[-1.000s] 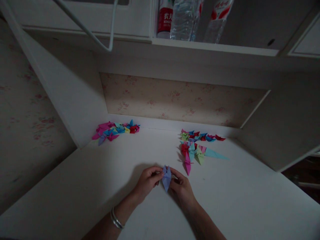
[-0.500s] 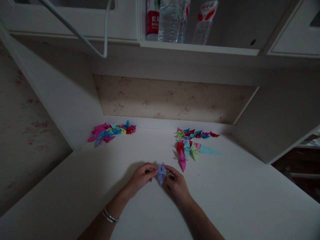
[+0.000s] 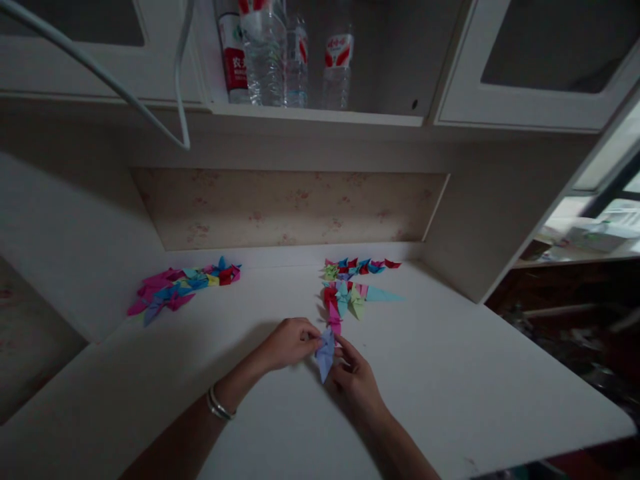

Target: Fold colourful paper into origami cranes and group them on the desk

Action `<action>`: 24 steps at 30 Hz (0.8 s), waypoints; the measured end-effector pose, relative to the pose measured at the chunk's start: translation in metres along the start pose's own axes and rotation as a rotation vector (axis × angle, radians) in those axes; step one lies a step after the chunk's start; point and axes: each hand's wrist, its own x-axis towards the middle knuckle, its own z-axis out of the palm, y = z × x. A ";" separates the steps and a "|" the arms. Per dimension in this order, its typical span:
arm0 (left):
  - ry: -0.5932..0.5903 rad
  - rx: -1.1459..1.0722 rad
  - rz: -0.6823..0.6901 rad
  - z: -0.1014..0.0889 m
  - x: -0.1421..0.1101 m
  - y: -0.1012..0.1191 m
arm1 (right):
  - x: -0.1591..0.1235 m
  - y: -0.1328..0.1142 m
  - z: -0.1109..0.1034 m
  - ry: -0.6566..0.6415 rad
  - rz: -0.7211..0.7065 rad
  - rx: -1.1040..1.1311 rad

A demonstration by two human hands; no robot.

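Note:
A light purple origami paper piece, folded with a long point toward me, is held just above the white desk between my hands. My left hand pinches its upper left side between thumb and fingertips; silver bangles circle that wrist. On the paper's right edge, the fingers of my right hand are closed, partly hiding that side. Just beyond the fingertips lies a pink origami crane, close to the purple paper in view. Beside it rest a pale green crane and a light blue one.
A pile of colourful origami cranes lies at the back left of the desk. More cranes line up at the back right. Overhead, a shelf holds plastic bottles, and a white bent tube hangs at upper left.
The camera view has swung to the right. The purple paper has turned in my fingers and shows a broader face; both hands still hold it.

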 end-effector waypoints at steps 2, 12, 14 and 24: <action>0.014 0.032 0.049 0.002 0.017 0.006 | -0.005 -0.003 -0.012 0.016 -0.031 0.007; 0.178 0.150 0.124 0.045 0.095 -0.010 | -0.031 0.012 -0.039 0.005 -0.051 -0.059; 0.186 0.221 0.142 0.053 0.103 -0.014 | -0.034 0.013 -0.036 -0.041 -0.059 -0.141; 0.060 0.491 0.034 0.065 0.122 -0.027 | -0.036 0.010 -0.033 -0.112 -0.133 -0.432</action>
